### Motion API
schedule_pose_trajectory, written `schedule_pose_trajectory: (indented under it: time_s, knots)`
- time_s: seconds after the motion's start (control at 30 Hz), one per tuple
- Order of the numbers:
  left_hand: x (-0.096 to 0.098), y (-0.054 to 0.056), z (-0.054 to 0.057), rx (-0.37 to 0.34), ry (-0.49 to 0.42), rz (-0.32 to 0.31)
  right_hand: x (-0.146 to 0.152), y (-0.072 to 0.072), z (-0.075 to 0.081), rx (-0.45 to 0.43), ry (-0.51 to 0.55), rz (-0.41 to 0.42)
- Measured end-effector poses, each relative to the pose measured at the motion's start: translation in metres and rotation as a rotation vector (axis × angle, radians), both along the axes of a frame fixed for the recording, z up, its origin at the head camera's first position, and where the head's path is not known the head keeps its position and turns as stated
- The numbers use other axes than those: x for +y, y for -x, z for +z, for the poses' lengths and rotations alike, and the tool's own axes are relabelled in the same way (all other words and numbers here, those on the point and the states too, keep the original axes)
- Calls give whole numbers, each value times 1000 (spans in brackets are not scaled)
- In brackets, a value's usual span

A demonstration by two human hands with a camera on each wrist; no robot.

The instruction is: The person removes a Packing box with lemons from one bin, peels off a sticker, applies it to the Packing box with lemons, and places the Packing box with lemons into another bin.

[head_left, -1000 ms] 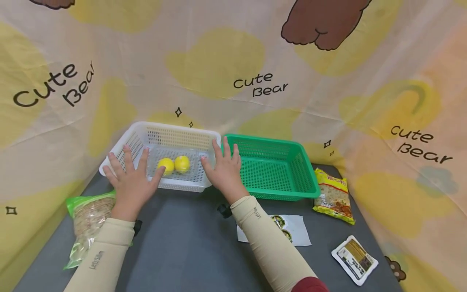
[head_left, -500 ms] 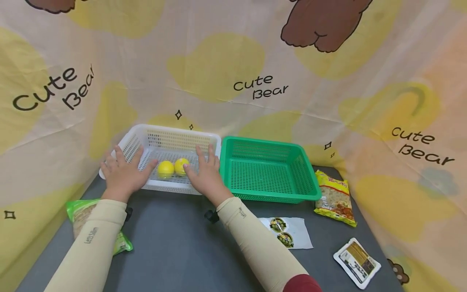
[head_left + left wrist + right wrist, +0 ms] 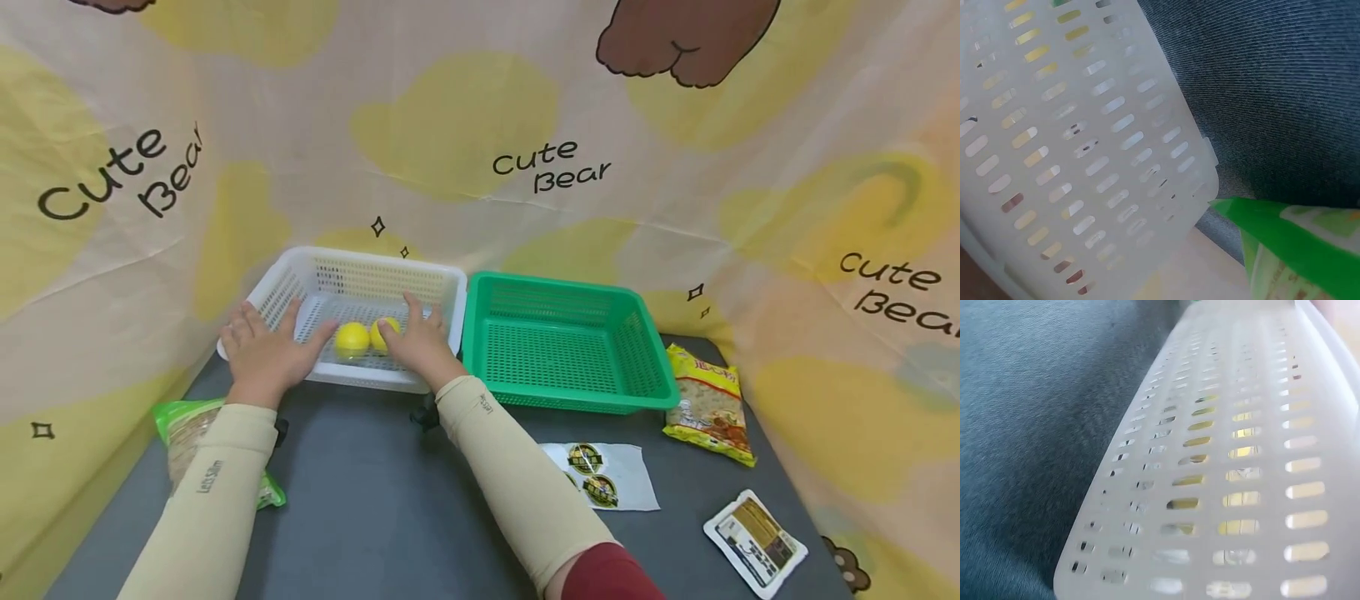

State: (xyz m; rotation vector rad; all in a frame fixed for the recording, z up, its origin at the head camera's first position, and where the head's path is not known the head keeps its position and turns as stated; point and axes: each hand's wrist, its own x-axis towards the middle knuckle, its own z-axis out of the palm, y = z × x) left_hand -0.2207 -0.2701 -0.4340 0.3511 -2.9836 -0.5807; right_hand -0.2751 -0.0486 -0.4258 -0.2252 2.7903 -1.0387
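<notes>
Inside the white basket (image 3: 296, 258), two yellow ball-shaped things (image 3: 352, 340) sit in what looks like a clear plastic pack. My left hand (image 3: 270, 354) is over the basket's front left part, fingers spread toward its left rim and thumb pointing at the yellow balls. Over the front right part is my right hand (image 3: 426, 346); its thumb overlaps the right-hand ball in the head view, and whether it touches is unclear. Both wrist views show the white basket's slotted wall (image 3: 1104, 150) close up, with no fingers plainly visible.
A green basket (image 3: 570, 400) stands right beside the white one. A green-edged bag (image 3: 187, 429) lies under the left forearm. To the right are a yellow snack bag (image 3: 708, 404), a white packet with round labels (image 3: 630, 479) and a small white-edged pack (image 3: 756, 543).
My right hand has moved left and down into the white basket, from above its right rim. My left hand has lowered toward the left side. The head view has shifted slightly.
</notes>
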Motion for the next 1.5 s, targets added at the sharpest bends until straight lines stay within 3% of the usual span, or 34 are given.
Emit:
schedule_pose_trajectory:
  time_s: [0.27, 0.7, 1.23, 1.4, 1.5]
  knots:
    - [6, -2, 0, 4, 11, 8, -2, 13, -8, -203, 36, 11]
    - [0, -1, -3, -30, 16, 22, -11, 18, -11, -168, 94, 4]
    - [-1, 2, -1, -28, 11, 14, -8, 21, -10, -130, 286, -64]
    - [0, 3, 0, -29, 9, 15, -7, 24, -12, -125, 286, -77]
    - [1, 3, 0, -33, 5, 17, -6, 26, -14, -75, 277, -95]
